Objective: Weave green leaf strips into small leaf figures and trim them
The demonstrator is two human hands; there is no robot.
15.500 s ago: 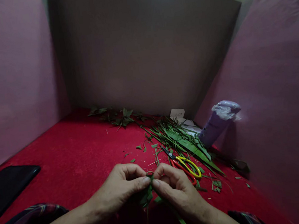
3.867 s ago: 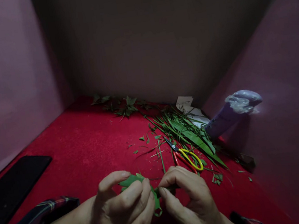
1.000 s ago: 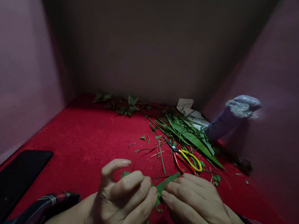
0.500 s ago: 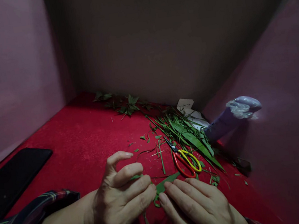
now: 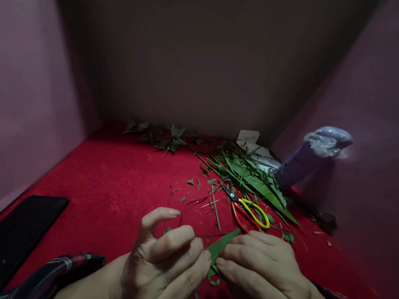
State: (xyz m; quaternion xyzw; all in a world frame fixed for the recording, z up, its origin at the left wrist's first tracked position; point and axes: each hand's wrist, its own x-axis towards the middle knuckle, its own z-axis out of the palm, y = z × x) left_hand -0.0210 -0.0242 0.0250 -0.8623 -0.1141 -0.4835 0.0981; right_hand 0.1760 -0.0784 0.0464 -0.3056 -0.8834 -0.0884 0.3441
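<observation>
A green leaf blade (image 5: 221,244) spans the gap between my two hands, with a small curled loop hanging at its lower end. My left hand (image 5: 164,268) is closed on its left part, thumb and fingers pressed together while the index finger stays raised. My right hand (image 5: 264,266) pinches the leaf from the other side, fingertips near the loop. Just beyond my right hand lie scissors (image 5: 243,207) with one red and one yellow handle. Part of the leaf is hidden behind my left fingers.
A heap of cut leaves (image 5: 251,177) lies on the red surface (image 5: 115,181), with scraps around it. A purple cylinder (image 5: 298,163) topped with clear plastic stands at right, near white paper (image 5: 248,137). A black phone-like slab (image 5: 22,238) lies at left. Walls enclose the back and sides.
My right hand has shifted slightly up, now covering part of the scissors' red handle. The curled loop sits a little lower and shows more clearly. My left hand has barely moved.
</observation>
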